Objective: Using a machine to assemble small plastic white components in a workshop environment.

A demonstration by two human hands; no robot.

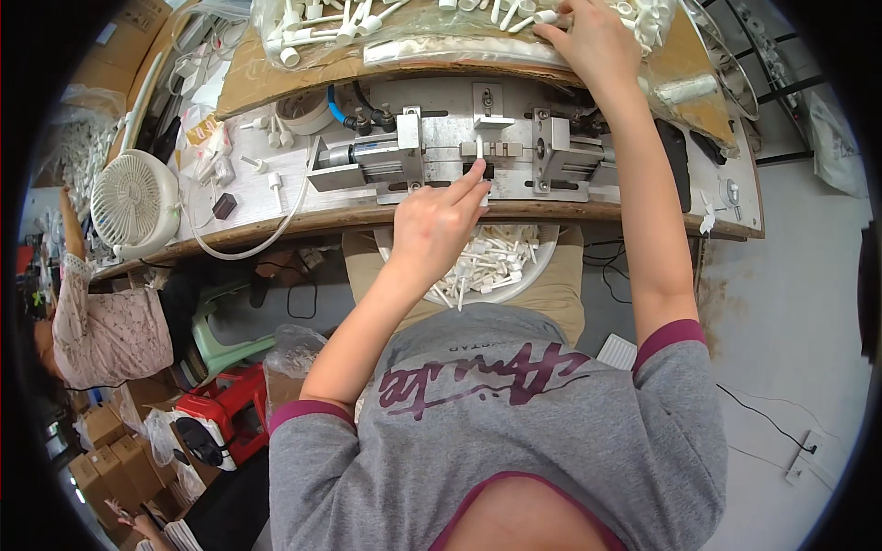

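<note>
My left hand (434, 228) reaches up to the middle of a metal clamping fixture (503, 150). Its index fingertip meets the lower end of a slim white plastic scoop (480, 145) standing in the fixture; the thumb is hidden, and the fingers look closed on that end. My right hand (597, 44) is on the pile at the far edge of the bench, thumb and fingers pinched at a small white plastic scoop (544, 17). More white scoops (345, 29) lie loose around it on clear plastic sheeting.
A round tub (547, 266) heaped with white scoops rests at my lap. Metal slides (381, 158) flank the fixture, with a blue air hose (336, 106) behind. A white fan (136, 202) stands at the left. Cardboard (248, 83) underlies the pile. Another person (110, 321) is at far left.
</note>
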